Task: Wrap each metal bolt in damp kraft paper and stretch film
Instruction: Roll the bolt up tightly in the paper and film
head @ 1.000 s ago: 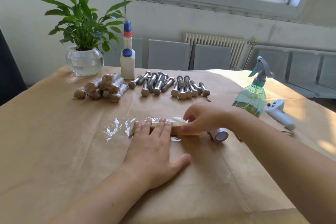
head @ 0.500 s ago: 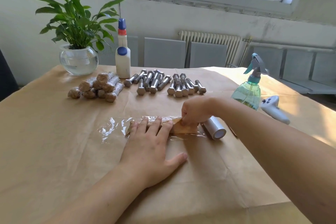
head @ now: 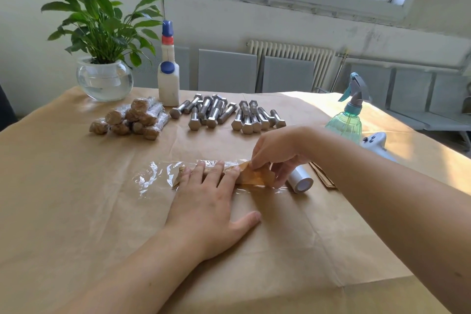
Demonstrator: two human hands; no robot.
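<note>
Brown kraft paper covered the table point(head: 76, 211) from edge to edge, and both forearms reached over it from the near side. The left hand point(head: 206, 201) lay flat, palm down, its fingers straight and together, pressing on a paper-wrapped bolt point(head: 244, 176) that lay crosswise near the middle of the table; its thumb stuck out to the right, resting on the paper cover. The right hand point(head: 277, 155) came in from the right with the wrist bent downward, its fingers curled so that thumb and forefinger pinched the crumpled paper at the right end of that bundle. The two hands were close together, almost touching over the bundle. A sheet of clear stretch film point(head: 155, 176) lay spread beneath the bundle, reaching out to the left of the left hand. The film roll point(head: 299, 182) lay on its side just right of the right hand, its open end facing the near edge. Farther away, bare metal bolts point(head: 226, 116) lay in a loose row, with a heap of finished wrapped bolts point(head: 132, 120) to their left. A white bottle point(head: 168, 81) with a blue cap stood behind them, and a potted plant point(head: 102, 41) in a glass bowl stood at the far left. A green spray bottle point(head: 348, 117) stood at the right, a white controller point(head: 374, 143) just beside it.
</note>
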